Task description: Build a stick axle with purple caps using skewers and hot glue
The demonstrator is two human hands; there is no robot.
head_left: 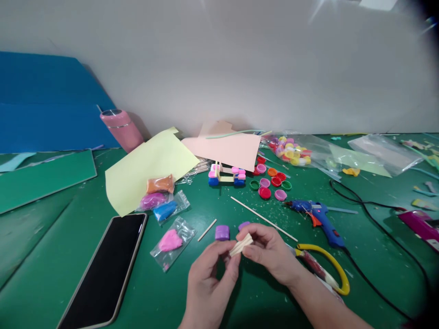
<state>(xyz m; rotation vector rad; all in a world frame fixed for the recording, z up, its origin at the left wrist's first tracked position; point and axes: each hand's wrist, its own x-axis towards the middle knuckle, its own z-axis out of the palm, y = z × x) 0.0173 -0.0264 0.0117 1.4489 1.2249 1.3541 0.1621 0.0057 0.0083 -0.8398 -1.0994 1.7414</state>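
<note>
A small bundle of pale wooden sticks [241, 245] is pinched between my two hands near the front of the table. My left hand [214, 274] grips its left end with thumb and fingers. On the other end, my right hand [269, 251] closes its thumb and fingertips. Just beyond them sits a purple block [222, 233], and a second purple piece [243, 225] is partly covered by my right hand. One short stick [207, 230] and one long thin stick [264, 218] lie nearby. Farther back stands a small blue, pink and cream model [227, 176].
Right: blue glue gun [318, 217] with cable, yellow-handled tool [325, 265], colored bottle caps [270, 183], bag of caps [291, 148]. Left: phone [106, 269], bagged pink clay [170, 241], blue clay bag [165, 210], yellow paper [140, 169], pink tumbler [121, 129]. Pink paper [226, 148] lies behind.
</note>
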